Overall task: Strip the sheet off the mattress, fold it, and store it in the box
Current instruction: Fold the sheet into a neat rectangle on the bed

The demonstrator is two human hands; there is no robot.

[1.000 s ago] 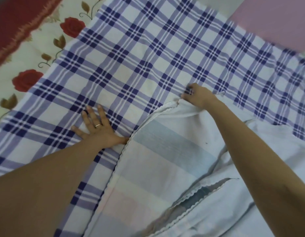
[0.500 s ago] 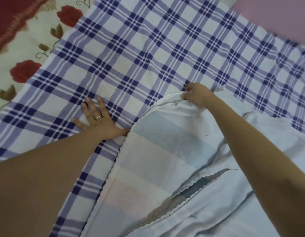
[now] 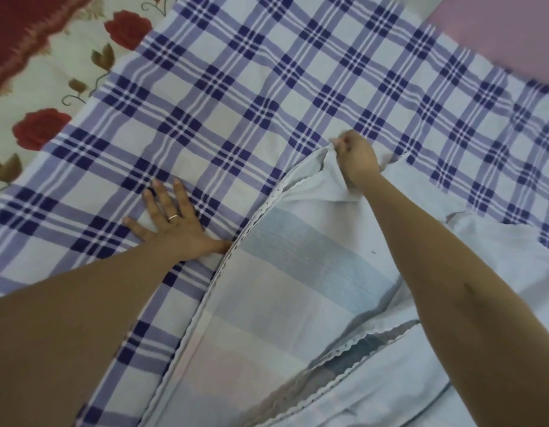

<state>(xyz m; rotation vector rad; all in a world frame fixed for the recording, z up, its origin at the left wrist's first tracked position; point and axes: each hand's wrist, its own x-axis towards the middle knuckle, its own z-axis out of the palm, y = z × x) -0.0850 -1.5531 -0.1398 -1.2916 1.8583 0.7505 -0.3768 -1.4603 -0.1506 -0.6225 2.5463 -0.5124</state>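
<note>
Right hand (image 3: pixel 358 161) fingertips vanish into the pale sheet (image 3: pixel 297 288). At one o'clock a pink surface (image 3: pixel 498 32) runs off-frame, identity unclear.

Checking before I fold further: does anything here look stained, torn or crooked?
A small dark speck marks the pale lace-edged cloth beside the right forearm; stain or lint, I cannot tell. The cloth also bunches where the right hand pinches its corner.

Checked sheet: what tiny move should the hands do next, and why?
Probably the right hand draws its pinched lace-trimmed corner farther across the checked sheet, since the left hand lies flat pinning it and the flap covers only part.
</note>
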